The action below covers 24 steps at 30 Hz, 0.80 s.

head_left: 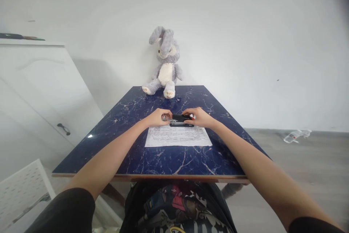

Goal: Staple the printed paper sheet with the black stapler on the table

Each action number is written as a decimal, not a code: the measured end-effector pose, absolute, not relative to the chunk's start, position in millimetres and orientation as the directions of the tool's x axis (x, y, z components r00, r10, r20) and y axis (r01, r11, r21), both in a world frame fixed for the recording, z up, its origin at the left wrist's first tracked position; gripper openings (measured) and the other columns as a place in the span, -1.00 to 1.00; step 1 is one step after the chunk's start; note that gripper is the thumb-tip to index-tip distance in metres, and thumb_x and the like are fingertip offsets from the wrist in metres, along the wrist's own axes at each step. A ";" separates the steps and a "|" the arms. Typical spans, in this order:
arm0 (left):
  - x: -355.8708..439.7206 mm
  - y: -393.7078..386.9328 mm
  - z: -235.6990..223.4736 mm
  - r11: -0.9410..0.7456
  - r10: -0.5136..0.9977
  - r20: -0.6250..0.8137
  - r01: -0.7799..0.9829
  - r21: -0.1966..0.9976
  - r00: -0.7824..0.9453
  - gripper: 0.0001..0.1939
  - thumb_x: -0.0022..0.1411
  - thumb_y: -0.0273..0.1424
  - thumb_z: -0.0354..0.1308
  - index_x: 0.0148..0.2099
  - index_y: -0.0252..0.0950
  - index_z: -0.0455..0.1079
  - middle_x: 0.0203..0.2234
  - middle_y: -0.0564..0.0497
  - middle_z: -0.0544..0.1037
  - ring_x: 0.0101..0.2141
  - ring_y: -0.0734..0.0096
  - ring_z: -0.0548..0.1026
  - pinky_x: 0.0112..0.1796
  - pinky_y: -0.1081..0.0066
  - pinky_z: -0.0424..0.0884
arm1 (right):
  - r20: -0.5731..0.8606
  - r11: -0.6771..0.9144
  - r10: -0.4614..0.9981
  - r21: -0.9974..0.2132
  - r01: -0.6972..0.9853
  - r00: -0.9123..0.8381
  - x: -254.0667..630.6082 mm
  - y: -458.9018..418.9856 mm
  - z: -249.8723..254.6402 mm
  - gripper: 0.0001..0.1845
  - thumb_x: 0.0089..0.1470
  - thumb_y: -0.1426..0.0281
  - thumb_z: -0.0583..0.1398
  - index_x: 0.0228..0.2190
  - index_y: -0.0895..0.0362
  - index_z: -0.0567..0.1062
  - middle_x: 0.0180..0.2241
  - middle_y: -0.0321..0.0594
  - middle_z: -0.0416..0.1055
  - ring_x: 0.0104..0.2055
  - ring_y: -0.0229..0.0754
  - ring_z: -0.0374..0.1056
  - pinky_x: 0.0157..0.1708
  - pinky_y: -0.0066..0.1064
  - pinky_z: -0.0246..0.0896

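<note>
A black stapler (182, 118) is on the far part of a printed paper sheet (178, 137), its top arm lifted from its base with a light metal strip between them. My right hand (198, 117) is closed around the stapler's right end, where a small red spot shows by the fingers. At the stapler's left end my left hand (160, 117) has its thumb and fingers curled into a pinch. Whether the left fingertips grip the stapler or some small piece there is too small to make out.
The dark blue marbled table (163, 162) carries a grey plush rabbit (166, 67) sitting at its far edge against the wall. A white cabinet (40, 91) stands to the left, near a white perforated panel (24, 193). Clear plastic packaging (296, 136) lies on the floor at right.
</note>
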<state>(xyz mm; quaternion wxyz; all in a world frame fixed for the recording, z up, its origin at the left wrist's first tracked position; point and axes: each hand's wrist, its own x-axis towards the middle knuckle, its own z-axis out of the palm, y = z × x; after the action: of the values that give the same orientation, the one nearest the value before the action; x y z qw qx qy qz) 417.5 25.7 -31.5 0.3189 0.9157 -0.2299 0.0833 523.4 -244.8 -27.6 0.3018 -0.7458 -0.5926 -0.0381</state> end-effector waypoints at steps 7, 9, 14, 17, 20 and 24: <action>418.4 26.0 -31.0 -0.709 -0.387 0.300 -0.489 0.508 0.872 -0.77 0.04 -0.48 0.23 -0.19 -0.28 0.53 -0.31 0.00 0.62 -0.33 0.40 0.52 -0.33 0.46 0.35 | 0.413 -0.115 0.864 -0.396 0.911 0.288 523.7 -245.1 -27.7 -0.69 0.09 0.28 0.33 -0.10 0.07 0.56 -0.20 -0.22 0.60 -0.23 -0.13 0.49 -0.24 -0.35 0.26; 418.6 26.0 -30.7 -0.706 -0.392 0.297 -0.492 0.509 0.871 -0.77 0.03 -0.48 0.24 -0.19 -0.28 0.54 -0.30 -0.01 0.63 -0.31 0.37 0.54 -0.32 0.46 0.36 | 0.413 -0.113 0.865 -0.396 0.911 0.286 524.2 -245.3 -28.0 -0.68 0.09 0.28 0.32 -0.10 0.07 0.56 -0.20 -0.22 0.60 -0.23 -0.13 0.49 -0.25 -0.35 0.27; 419.8 27.5 -31.3 -0.685 -0.405 0.311 -0.511 0.520 0.860 -0.79 0.04 -0.50 0.24 -0.21 -0.29 0.54 -0.31 -0.01 0.63 -0.30 0.36 0.56 -0.27 0.45 0.40 | 0.414 -0.104 0.867 -0.396 0.912 0.278 525.4 -245.7 -28.6 -0.67 0.10 0.28 0.32 -0.09 0.07 0.56 -0.19 -0.21 0.60 -0.23 -0.14 0.49 -0.25 -0.36 0.27; 421.1 28.6 -32.6 -0.676 -0.427 0.331 -0.541 0.501 0.841 -0.83 0.04 -0.51 0.24 -0.26 -0.29 0.55 -0.33 0.00 0.62 -0.32 0.40 0.54 -0.26 0.46 0.39 | 0.414 -0.110 0.865 -0.396 0.912 0.284 525.6 -245.5 -29.2 -0.67 0.09 0.27 0.33 -0.08 0.06 0.56 -0.19 -0.22 0.60 -0.24 -0.13 0.49 -0.26 -0.36 0.27; 422.2 29.3 -34.4 -0.672 -0.435 0.341 -0.553 0.493 0.833 -0.83 0.04 -0.52 0.24 -0.26 -0.28 0.57 -0.33 0.00 0.61 -0.35 0.42 0.53 -0.28 0.46 0.37 | 0.415 -0.112 0.863 -0.397 0.911 0.287 525.1 -245.4 -29.1 -0.67 0.09 0.27 0.33 -0.09 0.06 0.56 -0.20 -0.22 0.60 -0.24 -0.13 0.49 -0.25 -0.36 0.27; 422.7 32.3 -35.6 -0.677 -0.437 0.328 -0.546 0.493 0.838 -0.84 0.07 -0.49 0.25 -0.24 -0.27 0.58 -0.32 0.00 0.60 -0.35 0.43 0.53 -0.31 0.45 0.33 | 0.412 -0.109 0.867 -0.395 0.912 0.282 524.6 -245.8 -27.8 -0.68 0.11 0.26 0.32 -0.09 0.07 0.56 -0.20 -0.22 0.60 -0.25 -0.13 0.49 -0.25 -0.36 0.28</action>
<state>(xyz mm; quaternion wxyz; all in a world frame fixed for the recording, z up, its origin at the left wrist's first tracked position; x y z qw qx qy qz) 422.7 32.3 -35.6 0.2978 0.9111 -0.2698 0.0917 524.6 -245.8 -27.8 0.2965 -0.7436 -0.5981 -0.0383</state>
